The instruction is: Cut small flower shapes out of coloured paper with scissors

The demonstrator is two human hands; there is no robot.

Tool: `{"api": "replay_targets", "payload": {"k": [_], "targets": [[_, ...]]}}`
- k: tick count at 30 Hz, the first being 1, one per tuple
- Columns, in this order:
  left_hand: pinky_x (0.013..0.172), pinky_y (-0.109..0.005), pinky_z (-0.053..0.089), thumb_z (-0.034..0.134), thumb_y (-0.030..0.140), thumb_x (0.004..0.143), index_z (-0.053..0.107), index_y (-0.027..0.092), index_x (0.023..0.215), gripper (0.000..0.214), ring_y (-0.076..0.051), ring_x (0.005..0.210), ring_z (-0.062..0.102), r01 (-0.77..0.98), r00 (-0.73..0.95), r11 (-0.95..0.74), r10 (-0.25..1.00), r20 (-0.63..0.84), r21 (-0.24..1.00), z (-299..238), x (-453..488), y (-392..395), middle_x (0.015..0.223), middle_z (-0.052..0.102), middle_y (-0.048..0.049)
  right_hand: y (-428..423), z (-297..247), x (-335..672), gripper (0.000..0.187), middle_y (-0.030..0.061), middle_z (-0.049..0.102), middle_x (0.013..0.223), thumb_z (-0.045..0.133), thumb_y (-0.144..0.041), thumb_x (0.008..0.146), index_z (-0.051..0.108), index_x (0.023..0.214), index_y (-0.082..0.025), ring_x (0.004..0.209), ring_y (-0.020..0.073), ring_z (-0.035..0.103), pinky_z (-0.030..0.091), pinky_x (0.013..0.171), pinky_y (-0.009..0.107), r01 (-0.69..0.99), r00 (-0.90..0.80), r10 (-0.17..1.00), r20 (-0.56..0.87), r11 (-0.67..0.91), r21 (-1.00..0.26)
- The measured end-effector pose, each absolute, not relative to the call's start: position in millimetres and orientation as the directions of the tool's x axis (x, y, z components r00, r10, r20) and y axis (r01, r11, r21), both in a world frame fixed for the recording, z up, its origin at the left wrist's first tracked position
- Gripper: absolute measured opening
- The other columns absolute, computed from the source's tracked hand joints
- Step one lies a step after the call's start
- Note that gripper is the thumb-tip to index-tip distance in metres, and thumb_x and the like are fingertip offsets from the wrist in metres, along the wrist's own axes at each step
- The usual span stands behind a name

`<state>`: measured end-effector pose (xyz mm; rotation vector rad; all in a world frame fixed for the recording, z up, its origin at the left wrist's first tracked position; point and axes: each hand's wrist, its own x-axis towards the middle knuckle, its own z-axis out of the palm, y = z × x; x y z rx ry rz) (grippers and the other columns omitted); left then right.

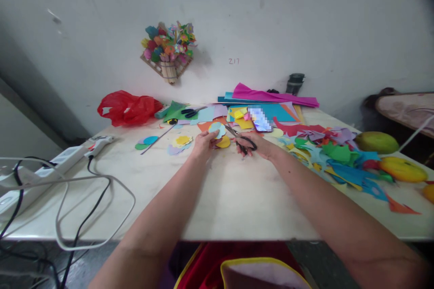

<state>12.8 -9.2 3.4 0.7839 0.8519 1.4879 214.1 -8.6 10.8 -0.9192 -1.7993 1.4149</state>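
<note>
My left hand [204, 143] pinches a light blue paper cutout [217, 130] with a rounded, wavy edge. Wrapped in my right hand [252, 142] are black-handled scissors [249, 141]; their blades point left, close to the paper's right edge. Whether the blades touch the paper I cannot tell. A yellow-orange paper round [224, 142] shows just below the cutout. To the left lie a yellow flower-shaped cutout [183, 140] on lilac and pale blue ones, and green and blue paper circles [150, 140].
Coloured paper scraps [325, 149] and mangoes [403, 169] lie at right. Behind are a phone [260, 120], paper sheets [280, 113], another pair of scissors [191, 112] and a red plastic bag [127, 107]. Power strips [64, 162] and loose cables cover the left side. Paper flowers [169, 45] hang on the wall.
</note>
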Motion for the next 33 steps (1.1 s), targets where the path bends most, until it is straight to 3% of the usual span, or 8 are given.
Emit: {"api": "replay_targets", "payload": {"k": [4,17,33], "targets": [[0.070,-0.025,0.058,0.079,0.013,0.066,0.068,0.010,0.081,0.019,-0.018,0.076,0.072,-0.515,-0.054,-0.018,0.998,-0.011,0.857,3,12,-9,0.081,0.073,-0.0081,-8,10,214,0.033,0.0034,0.068,0.067,0.068,-0.046,0.081,0.060,0.088,-0.015,0.048,0.0121,0.061,0.035,0.035,0.019,0.173,-0.560,0.828,0.026,0.147,-0.974],[0.074,-0.029,0.060,0.079,0.010,0.064,0.067,0.011,0.075,0.016,-0.016,0.067,0.071,-0.510,-0.088,-0.035,0.996,-0.012,0.859,1,17,-9,0.074,0.072,-0.0060,-11,7,207,0.033,0.0003,0.063,0.060,0.067,-0.047,0.081,0.056,0.079,-0.017,0.046,0.0103,0.057,0.030,0.032,0.016,0.180,-0.547,0.837,0.007,0.125,-0.976],[0.080,-0.032,0.059,0.080,0.008,0.061,0.066,0.010,0.069,0.015,-0.018,0.075,0.070,-0.528,-0.098,-0.055,0.995,0.004,0.848,4,19,-12,0.072,0.070,-0.0059,-15,8,204,0.031,-0.0007,0.060,0.062,0.063,-0.046,0.086,0.054,0.082,-0.017,0.046,0.0087,0.056,0.031,0.033,0.015,0.198,-0.542,0.840,0.021,0.152,-0.968]]}}
